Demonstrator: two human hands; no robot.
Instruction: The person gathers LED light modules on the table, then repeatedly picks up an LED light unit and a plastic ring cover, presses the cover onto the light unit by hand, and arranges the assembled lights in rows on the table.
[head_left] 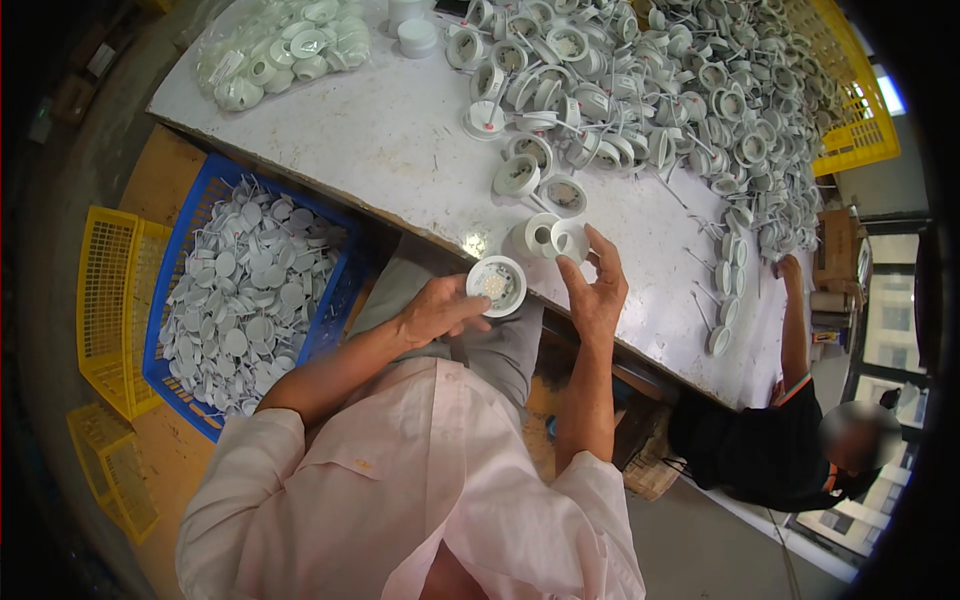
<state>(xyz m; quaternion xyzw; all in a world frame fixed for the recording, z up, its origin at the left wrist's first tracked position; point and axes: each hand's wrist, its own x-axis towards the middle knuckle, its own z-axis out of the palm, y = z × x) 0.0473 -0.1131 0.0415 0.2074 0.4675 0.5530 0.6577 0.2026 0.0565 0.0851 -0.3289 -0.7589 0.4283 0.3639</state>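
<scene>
My left hand (440, 310) is closed around a round white lamp housing (497, 287) at the table's near edge. Its open face is turned up and shows a disc dotted with small yellowish LEDs. Between the thumb and forefinger of my right hand (600, 290) is a white round cover (571, 240), held just above the tabletop. Beside that cover, on its left, a white ring-shaped piece (538, 236) with a dark hole rests near the edge. Just beyond them an open lamp housing (564, 196) lies on the table.
A large heap of white lamp housings (650, 100) with wires covers the table's far right. A clear bag of white covers (285, 50) lies far left. A blue basket (160, 330) of white lamps stands at my left, beside yellow crates (105, 310). A co-worker (760, 440) reaches in from the right.
</scene>
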